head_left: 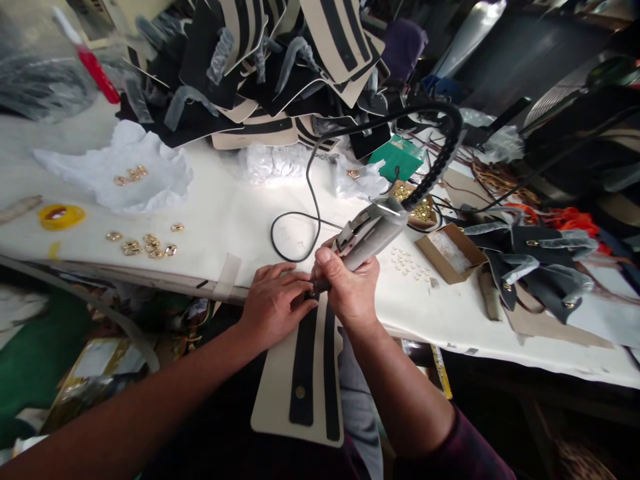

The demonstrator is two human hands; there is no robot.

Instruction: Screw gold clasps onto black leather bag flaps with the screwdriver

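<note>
Action at the tabletop's (225, 200) front edge!

Far left, yellow tape (76, 215); then gold rings (151, 243) near that edge. Left hand (274, 301) bends over the striped panel (319, 373), and whether it's pinching, I can't tell! The panel juts past the front edge. Right hand (350, 287) wrapped tight round the grey tool (375, 233); beyond, an open box (434, 259)!

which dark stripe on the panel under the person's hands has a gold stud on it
The stripe on the picture's left: a round gold-coloured stud sits near its lower end; the right stripe shows none.
</note>
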